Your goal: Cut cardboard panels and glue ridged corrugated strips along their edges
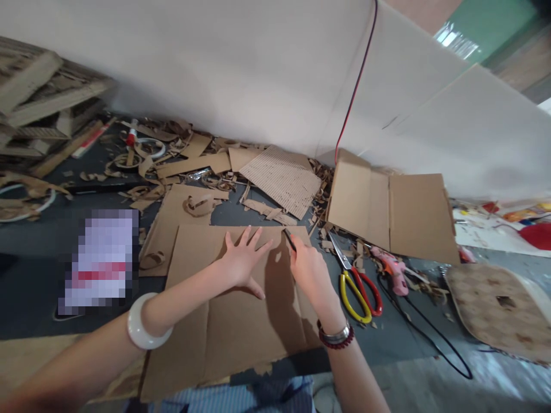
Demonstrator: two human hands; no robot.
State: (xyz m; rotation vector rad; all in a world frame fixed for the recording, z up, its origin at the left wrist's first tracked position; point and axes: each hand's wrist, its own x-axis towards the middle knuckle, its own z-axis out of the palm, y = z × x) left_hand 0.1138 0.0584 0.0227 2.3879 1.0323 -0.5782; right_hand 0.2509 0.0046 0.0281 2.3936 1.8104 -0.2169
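A large sheet of brown cardboard (pixel 241 338) with fold lines lies on the dark table in front of me. My left hand (pixel 244 261) rests flat on it, fingers spread, holding nothing. Near the sheet's far right edge, my right hand (pixel 310 272) is closed around a slim black pen-like tool (pixel 289 240). The tool's tip points away from me at the cardboard's far edge; whether it is a knife or a pen I cannot tell. Just right of that hand lie scissors (pixel 355 289) with one yellow and one red handle, blades partly apart.
Cardboard scraps (pixel 206 152) and a corrugated piece (pixel 282 178) are strewn behind the sheet. A folded cardboard panel (pixel 424 212) leans at the back right. To the right are a pink glue gun (pixel 391 269) with a black cord and a patterned pad (pixel 499 310). A blurred-out phone-like object (pixel 101 258) lies left.
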